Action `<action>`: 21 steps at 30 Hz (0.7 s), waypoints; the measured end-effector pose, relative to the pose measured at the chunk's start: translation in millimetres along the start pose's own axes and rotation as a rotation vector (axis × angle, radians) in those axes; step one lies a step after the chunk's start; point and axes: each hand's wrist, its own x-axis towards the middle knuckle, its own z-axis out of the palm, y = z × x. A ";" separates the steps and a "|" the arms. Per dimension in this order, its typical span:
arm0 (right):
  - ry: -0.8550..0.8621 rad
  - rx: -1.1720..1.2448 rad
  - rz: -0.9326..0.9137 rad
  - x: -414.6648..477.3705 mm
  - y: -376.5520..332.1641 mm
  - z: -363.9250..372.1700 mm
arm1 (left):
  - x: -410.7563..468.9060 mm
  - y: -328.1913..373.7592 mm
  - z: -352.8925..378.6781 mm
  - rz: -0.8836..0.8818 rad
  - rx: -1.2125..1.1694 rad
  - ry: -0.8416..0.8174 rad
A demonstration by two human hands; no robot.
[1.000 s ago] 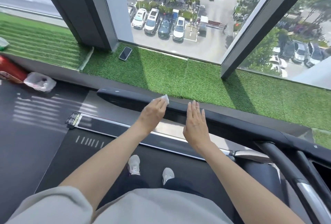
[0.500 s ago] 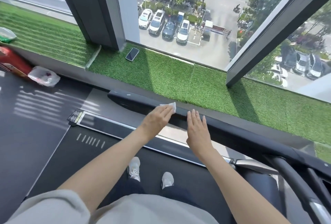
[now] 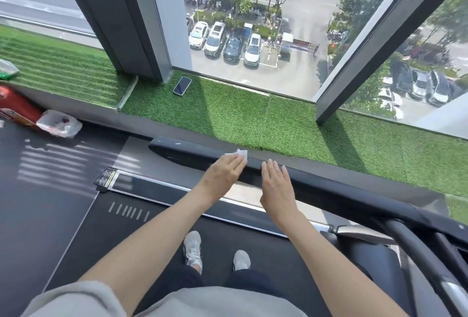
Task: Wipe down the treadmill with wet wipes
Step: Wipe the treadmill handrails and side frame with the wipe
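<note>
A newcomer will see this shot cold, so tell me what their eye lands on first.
At centre, the left hand presses a small white wet wipe onto the black rounded treadmill front bar, the right hand lying flat beside it. Next, the bright green artificial-turf ledge behind the bar, with a dark smartphone lying on it by the grey window pillar.

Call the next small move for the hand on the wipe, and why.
Probably slide the left hand and the wet wipe leftward along the treadmill's dark front bar. The wipe lies pressed on the bar's top under straight fingers. The right hand rests flat on the bar just to its right, and a pale streak shows near the bar's left end.
</note>
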 end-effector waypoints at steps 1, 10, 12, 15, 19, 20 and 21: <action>0.022 0.001 0.008 0.4 -1.2 0.2 | -6.2 -12.2 -3.5 -0.026 0.050 -0.007; 0.041 0.140 -0.118 17.9 -45.7 -13.7 | -8.5 -36.6 -33.9 -0.557 -0.218 0.114; 0.008 0.124 -0.132 21.4 -51.8 -14.7 | -1.4 -14.1 -19.2 -0.306 -0.199 0.096; -0.047 0.074 -0.134 24.8 -50.3 -15.6 | -18.8 -21.1 -3.3 -0.140 -0.200 0.053; -0.040 0.082 -0.121 26.9 -53.1 -17.6 | -54.4 -79.7 -10.4 -0.164 0.038 0.026; -0.032 0.097 -0.119 28.6 -56.1 -16.9 | -65.7 -98.9 -13.6 -0.241 0.047 0.002; -0.025 0.115 -0.118 30.4 -60.4 -16.7 | -76.4 -116.2 -18.1 -0.347 0.027 -0.035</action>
